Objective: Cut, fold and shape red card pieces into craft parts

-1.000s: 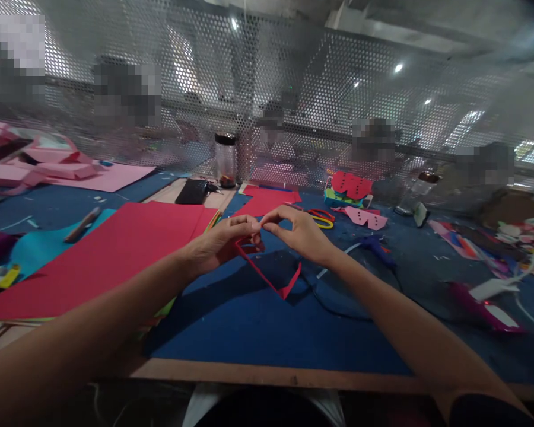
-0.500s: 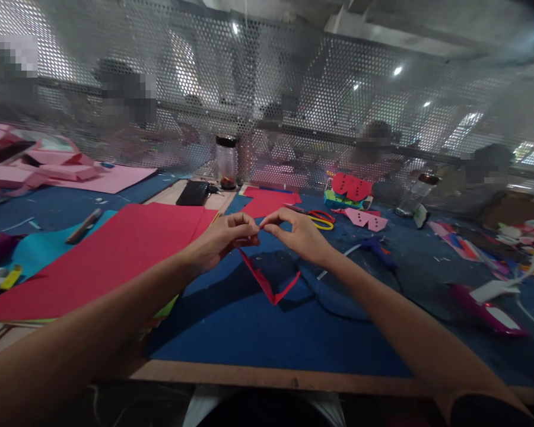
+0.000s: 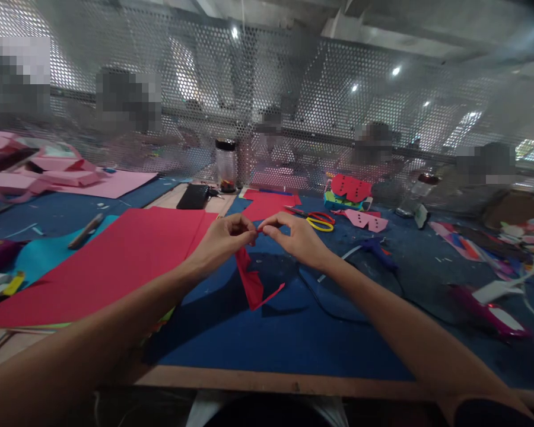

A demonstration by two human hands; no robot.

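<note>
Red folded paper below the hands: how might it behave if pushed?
The red folded paper is probably light: it looks thin. It would likely swing or bend at its sharp crease, since its far end looks unheld. Its angled shape suggests enough stiffness to hold a fold.

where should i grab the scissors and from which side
Probably by the red and yellow handle loops, coming from the right: the scissors lie on the blue work surface with the loops rightward and the blades pointing left.
</note>
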